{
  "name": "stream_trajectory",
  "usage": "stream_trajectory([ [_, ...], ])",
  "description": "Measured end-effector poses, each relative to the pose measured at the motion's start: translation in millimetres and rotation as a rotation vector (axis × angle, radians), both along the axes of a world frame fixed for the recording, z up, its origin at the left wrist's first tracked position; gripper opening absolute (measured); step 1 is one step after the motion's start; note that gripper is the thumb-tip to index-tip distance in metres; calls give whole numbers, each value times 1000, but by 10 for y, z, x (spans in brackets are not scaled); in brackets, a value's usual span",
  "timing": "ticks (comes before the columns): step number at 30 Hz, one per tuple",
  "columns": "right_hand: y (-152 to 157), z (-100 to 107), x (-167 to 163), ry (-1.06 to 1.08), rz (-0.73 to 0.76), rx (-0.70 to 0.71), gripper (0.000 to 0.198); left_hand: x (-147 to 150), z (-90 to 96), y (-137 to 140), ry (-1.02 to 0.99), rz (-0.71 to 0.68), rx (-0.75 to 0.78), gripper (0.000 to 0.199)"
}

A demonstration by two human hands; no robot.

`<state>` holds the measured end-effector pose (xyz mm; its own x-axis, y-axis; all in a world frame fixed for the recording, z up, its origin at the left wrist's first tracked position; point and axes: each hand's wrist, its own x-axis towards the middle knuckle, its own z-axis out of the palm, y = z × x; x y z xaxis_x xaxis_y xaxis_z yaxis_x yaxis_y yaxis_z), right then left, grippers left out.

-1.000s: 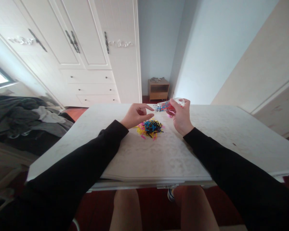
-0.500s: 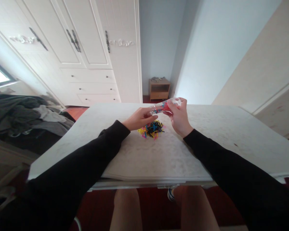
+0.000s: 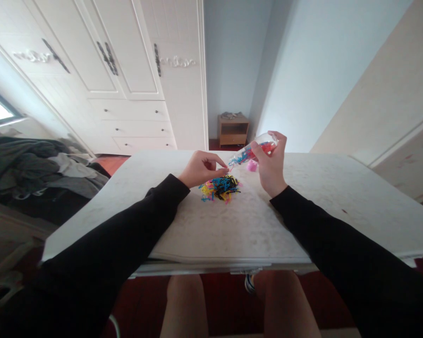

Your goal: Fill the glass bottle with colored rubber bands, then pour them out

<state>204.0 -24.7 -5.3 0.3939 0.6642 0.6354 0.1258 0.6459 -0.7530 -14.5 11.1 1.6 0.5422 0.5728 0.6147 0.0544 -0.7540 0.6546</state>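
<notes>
A clear plastic bottle (image 3: 240, 155) with blue and red small bands inside is tilted in my right hand (image 3: 270, 164), fingers wrapped around its wider end. Its narrow mouth points down and left. My left hand (image 3: 204, 170) is beside the mouth, thumb and forefinger pinched on a thin pinkish-red band (image 3: 230, 169). Below the bottle, a loose pile of small bands (image 3: 221, 188) in black, blue, yellow and pink lies on the white table (image 3: 211, 230). A pink round object (image 3: 252, 165), perhaps a cap, rests behind the pile, near my right hand.
A white wardrobe (image 3: 134, 112) with drawers stands beyond the table at the left. A small wooden nightstand (image 3: 233, 140) is against the far wall. Dark clothes (image 3: 31, 173) are heaped at the left. My knees are below the table's front edge.
My right hand has moved up and right with the bottle, uncovering the pink object. My left fingers have come away from the bottle's mouth into a pinch. More blue bands lie on the pile.
</notes>
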Motion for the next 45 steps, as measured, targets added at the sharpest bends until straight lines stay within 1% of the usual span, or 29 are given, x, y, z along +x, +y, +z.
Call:
stream_trajectory([
  [2,-42,0,-20,-136,3,61,65,-8,27,-25,-14,11,-16,25],
  [6,-128,-26,-101,-336,47,114,69,-18,63,-46,-90,27,-62,33],
  [10,-154,-42,-120,-401,33,134,68,-25,63,-38,-105,25,-50,39],
  [13,-173,-35,-127,-404,28,128,66,-27,53,-33,-88,19,-48,40],
  [17,-248,3,-183,-349,44,94,68,-24,45,-40,-72,18,-56,39],
  [22,-332,45,-234,-265,103,42,64,-22,49,-57,-52,23,-71,38],
  [27,-345,56,-243,-213,95,-5,69,-21,48,-56,-33,22,-75,35],
  [29,-317,58,-236,-187,81,-14,69,-21,49,-58,-27,12,-76,34],
  [32,-216,34,-193,-81,57,-10,66,-19,55,-73,-6,-9,-83,32],
  [37,-11,-58,-98,114,98,-112,65,-11,34,-91,-1,-54,-108,26],
  [38,6,-70,-98,161,109,-138,65,-9,21,-86,-5,-73,-129,30],
  [40,5,-82,-125,228,137,-177,65,-6,-10,-68,3,-128,-186,46],
  [42,-32,-80,-177,251,172,-198,66,-2,-37,-46,60,-196,-248,62],
  [43,-55,-77,-205,251,193,-204,66,1,-47,-36,101,-231,-278,66],
  [45,-92,-70,-243,243,233,-213,66,11,-57,-24,150,-278,-320,65],
])
